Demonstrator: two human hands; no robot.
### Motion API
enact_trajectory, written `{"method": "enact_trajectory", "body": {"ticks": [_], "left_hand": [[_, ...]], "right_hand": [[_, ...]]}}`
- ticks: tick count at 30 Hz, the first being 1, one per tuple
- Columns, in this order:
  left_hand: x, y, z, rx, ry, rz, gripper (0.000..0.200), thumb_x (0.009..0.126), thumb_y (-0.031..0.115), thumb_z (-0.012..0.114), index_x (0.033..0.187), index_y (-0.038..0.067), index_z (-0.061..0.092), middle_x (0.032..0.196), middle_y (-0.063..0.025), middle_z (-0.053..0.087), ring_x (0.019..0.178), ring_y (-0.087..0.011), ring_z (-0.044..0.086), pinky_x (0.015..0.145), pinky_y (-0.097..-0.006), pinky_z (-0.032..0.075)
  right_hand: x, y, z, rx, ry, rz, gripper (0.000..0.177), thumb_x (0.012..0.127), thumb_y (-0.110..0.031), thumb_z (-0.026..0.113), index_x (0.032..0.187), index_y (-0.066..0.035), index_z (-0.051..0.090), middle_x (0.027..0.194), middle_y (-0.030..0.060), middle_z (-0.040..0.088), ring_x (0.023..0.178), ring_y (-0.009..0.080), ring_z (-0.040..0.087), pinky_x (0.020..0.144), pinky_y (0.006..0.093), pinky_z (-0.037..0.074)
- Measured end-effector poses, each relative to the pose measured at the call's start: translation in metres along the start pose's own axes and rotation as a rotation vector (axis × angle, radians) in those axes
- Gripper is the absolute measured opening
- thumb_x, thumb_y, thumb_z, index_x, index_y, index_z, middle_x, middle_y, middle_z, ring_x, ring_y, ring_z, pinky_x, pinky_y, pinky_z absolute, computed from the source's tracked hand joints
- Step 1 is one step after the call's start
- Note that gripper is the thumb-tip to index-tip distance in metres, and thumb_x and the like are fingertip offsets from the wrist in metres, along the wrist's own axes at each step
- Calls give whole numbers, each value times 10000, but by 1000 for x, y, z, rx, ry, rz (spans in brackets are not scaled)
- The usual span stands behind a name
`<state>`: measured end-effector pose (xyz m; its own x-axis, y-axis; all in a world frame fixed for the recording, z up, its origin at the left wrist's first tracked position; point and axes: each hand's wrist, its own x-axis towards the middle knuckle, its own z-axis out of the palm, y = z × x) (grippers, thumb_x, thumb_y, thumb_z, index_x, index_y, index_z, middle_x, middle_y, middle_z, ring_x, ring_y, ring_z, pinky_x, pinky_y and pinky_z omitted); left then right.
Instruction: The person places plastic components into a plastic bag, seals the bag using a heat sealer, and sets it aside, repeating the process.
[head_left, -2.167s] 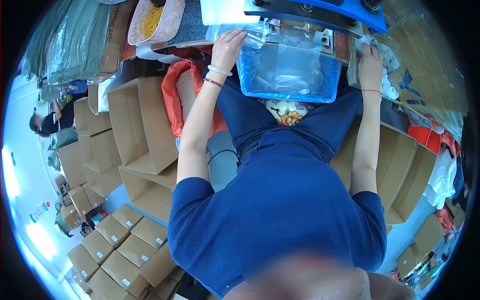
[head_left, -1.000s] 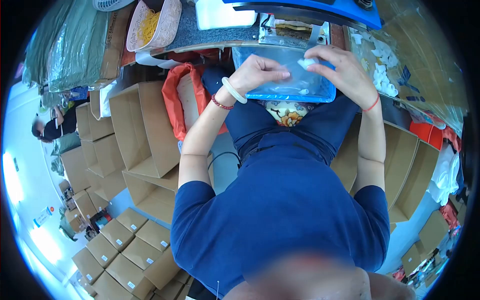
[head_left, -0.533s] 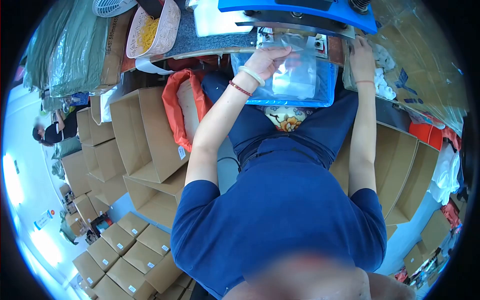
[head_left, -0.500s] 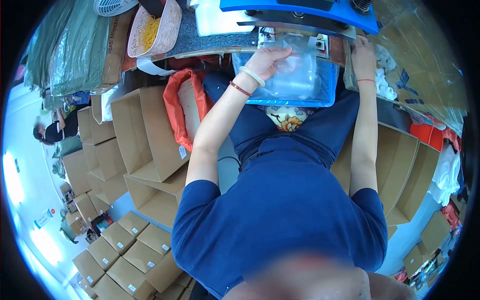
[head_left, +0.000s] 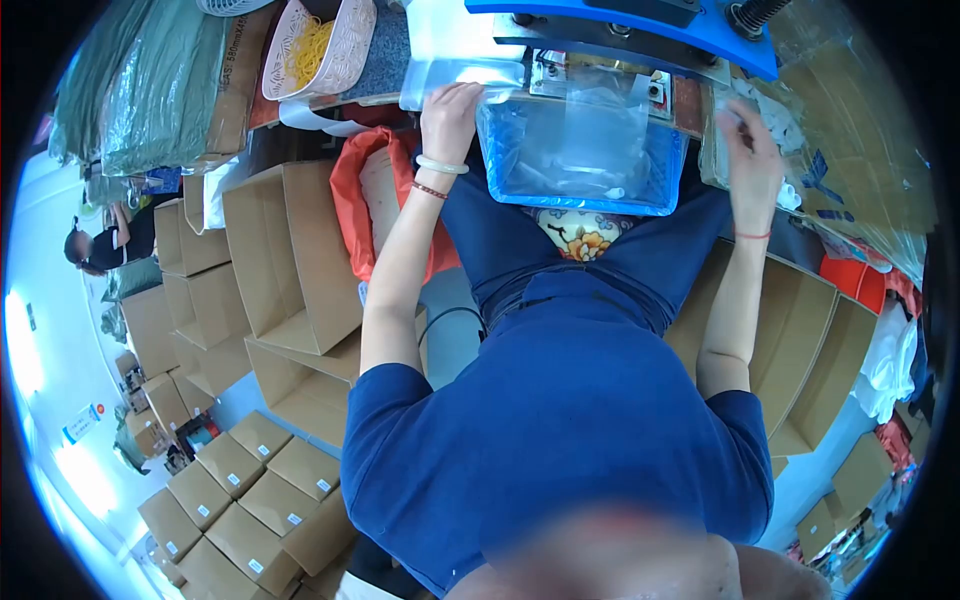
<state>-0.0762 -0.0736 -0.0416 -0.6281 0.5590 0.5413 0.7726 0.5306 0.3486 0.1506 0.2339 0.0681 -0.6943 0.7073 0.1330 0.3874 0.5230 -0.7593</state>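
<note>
My left hand (head_left: pixel 450 118) is closed on the near edge of a clear plastic sheet (head_left: pixel 425 82), on the bench left of the blue-lined bin. Another clear plastic piece (head_left: pixel 607 105) hangs from under the blue press (head_left: pixel 640 25) over the bin (head_left: pixel 580 200), where more clear plastic lies. My right hand (head_left: pixel 752 160) is right of the bin, beside clear bags with white pieces (head_left: pixel 785 130). Its fingers are bent and apart, with a dark gap between them. I see nothing plainly held there.
A white basket (head_left: pixel 345 55) of yellow rubber bands stands on the bench at left. Open cardboard boxes (head_left: pixel 300 250) and a red bag (head_left: pixel 352 200) flank my legs. Stacked closed cartons (head_left: pixel 240 500) fill the lower left. Another person (head_left: pixel 105 245) is far left.
My left hand has moved left from above the bin to the plastic sheet on the bench. My right hand has come back from the press edge, nearer to me and slightly right.
</note>
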Motion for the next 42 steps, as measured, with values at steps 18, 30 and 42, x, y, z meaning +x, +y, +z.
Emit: {"method": "enact_trajectory", "body": {"ticks": [18,30,42], "left_hand": [[32,111,-48,-1257,-909,-536,216,883,136,713,1017,-34,721,906,-98,731,836,-118,675,765,-238,539],[55,97,41,-1775,-597,-1113,225,887,73,676,1051,-79,657,1024,-151,700,950,-232,691,829,-342,579],[78,-88,33,-35,217,-170,584,771,365,786,1297,185,605,1388,-275,465,1249,-391,501,1022,-398,429]], "right_hand": [[3,-64,14,-9,-576,-688,233,897,-200,652,1050,-26,670,956,130,679,891,298,637,786,342,494],[46,85,18,-667,297,-214,390,953,-307,546,1261,-70,560,1207,210,606,1057,430,573,905,478,467],[48,95,45,-448,206,-273,282,875,-87,619,1152,-34,622,1127,216,609,1063,390,568,909,449,455]]}}
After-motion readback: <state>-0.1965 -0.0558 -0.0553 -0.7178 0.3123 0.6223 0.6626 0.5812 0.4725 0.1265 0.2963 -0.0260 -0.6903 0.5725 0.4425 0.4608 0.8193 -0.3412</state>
